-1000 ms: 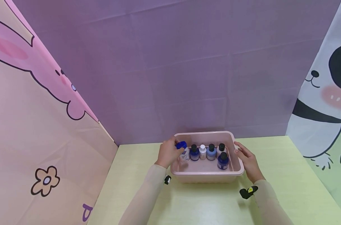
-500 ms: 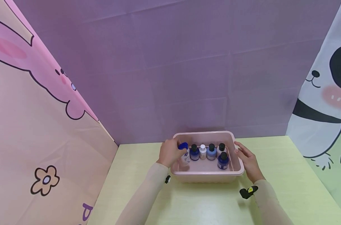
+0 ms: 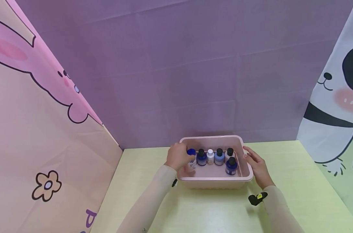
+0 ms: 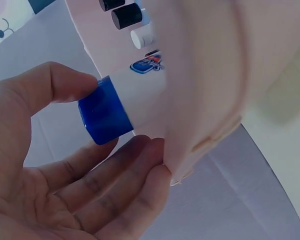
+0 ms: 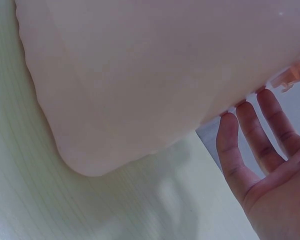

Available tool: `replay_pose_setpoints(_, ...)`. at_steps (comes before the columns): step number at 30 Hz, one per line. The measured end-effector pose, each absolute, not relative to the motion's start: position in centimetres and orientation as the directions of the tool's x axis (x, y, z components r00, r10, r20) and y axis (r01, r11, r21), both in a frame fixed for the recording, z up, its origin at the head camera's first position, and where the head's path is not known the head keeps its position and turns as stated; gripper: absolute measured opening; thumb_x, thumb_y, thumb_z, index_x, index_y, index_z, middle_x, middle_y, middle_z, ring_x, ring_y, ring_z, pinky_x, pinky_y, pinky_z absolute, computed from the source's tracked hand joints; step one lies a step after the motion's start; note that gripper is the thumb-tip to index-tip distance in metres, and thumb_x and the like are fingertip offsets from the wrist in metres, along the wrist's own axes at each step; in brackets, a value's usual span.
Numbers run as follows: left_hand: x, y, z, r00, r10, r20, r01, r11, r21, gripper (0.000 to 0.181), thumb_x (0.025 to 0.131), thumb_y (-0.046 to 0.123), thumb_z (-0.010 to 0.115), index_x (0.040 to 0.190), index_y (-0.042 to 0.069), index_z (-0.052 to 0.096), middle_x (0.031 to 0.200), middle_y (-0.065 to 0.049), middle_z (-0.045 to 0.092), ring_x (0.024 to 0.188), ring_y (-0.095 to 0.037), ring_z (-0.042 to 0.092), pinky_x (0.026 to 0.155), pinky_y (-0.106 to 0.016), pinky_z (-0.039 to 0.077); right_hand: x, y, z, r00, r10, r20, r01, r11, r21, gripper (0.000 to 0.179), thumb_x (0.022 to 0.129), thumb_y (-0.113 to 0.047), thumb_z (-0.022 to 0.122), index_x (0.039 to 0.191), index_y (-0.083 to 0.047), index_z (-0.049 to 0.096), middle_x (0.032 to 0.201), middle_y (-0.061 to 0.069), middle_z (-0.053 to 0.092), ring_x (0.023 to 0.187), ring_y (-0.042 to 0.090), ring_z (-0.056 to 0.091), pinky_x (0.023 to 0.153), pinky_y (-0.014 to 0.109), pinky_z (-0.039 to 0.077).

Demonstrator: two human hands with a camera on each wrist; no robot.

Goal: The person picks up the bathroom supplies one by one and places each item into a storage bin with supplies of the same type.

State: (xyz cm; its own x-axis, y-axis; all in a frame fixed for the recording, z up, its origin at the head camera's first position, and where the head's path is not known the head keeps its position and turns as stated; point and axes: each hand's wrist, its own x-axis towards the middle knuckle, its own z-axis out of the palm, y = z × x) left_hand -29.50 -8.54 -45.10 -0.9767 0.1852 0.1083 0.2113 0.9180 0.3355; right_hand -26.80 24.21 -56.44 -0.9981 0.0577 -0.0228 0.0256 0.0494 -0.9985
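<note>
A pink plastic bin (image 3: 214,184) stands on the table near the back wall. At its left end my left hand (image 3: 178,156) holds a white bottle (image 4: 140,100) with a blue cap, reaching over the rim. In the left wrist view my thumb presses on the cap, with the other fingers curled along the far side. The bottle's lower part is hidden behind the bin wall. At the opposite end my right hand (image 3: 258,168) grips the rim, thumb on top. The fingertips (image 5: 229,122) meet the outer wall in the right wrist view.
Inside the bin a row of small bottles stands upright: a dark blue bottle (image 3: 201,159), a white bottle (image 3: 210,159), a light blue bottle (image 3: 219,159) and a pale bottle (image 3: 227,156). Another dark blue bottle (image 3: 231,168) is in front. A purple cloth (image 3: 193,81) hangs behind the table.
My left hand has shifted slightly right with the white bottle, which now stands more upright and closer to the row. My right hand and the bin stay in place.
</note>
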Motion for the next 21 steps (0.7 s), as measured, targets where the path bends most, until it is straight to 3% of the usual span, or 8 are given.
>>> replay_pose_setpoints(6, -29.7, -8.1, -45.2, -0.978, 0.198, 0.063, 0.208, 0.936, 0.283, 0.033, 0.071, 0.041, 0.080, 0.065, 0.015, 0.063, 0.057, 0.005, 0.058, 0.055, -0.013, 0.052, 0.051, -0.025, 0.040, -27.0, 24.3, -56.7, -0.998, 0.058, 0.004, -0.002, 0.039, -0.999, 0.055, 0.096, -0.036, 0.056, 0.147, -0.021, 0.040, 0.108, -0.018, 0.057, 0.100, -0.004, 0.054, 0.082, 0.011, 0.047)
replay_pose_setpoints(15, -30.0, -7.6, -45.3, -0.980, 0.193, 0.040, 0.197, 0.961, 0.191, 0.033, 0.072, 0.043, 0.081, 0.083, 0.013, 0.073, 0.078, 0.001, 0.071, 0.070, -0.017, 0.063, 0.065, -0.033, 0.055, -27.1, 24.3, -56.7, -0.998, 0.065, 0.000, 0.003, 0.049, -0.999, 0.055, 0.096, -0.037, 0.056, 0.147, -0.021, 0.040, 0.108, -0.020, 0.057, 0.101, -0.004, 0.054, 0.083, 0.010, 0.046)
replay_pose_setpoints(21, -30.1, -7.3, -44.9, -0.981, 0.194, 0.028, 0.196, 0.969, 0.152, 0.031, 0.071, 0.041, 0.081, 0.080, 0.013, 0.071, 0.078, 0.001, 0.068, 0.070, -0.017, 0.062, 0.067, -0.034, 0.055, -27.0, 24.2, -56.6, -0.997, 0.069, -0.019, 0.023, 0.055, -0.998, 0.056, 0.096, -0.038, 0.056, 0.147, -0.023, 0.040, 0.109, -0.019, 0.056, 0.102, -0.004, 0.053, 0.083, 0.010, 0.046)
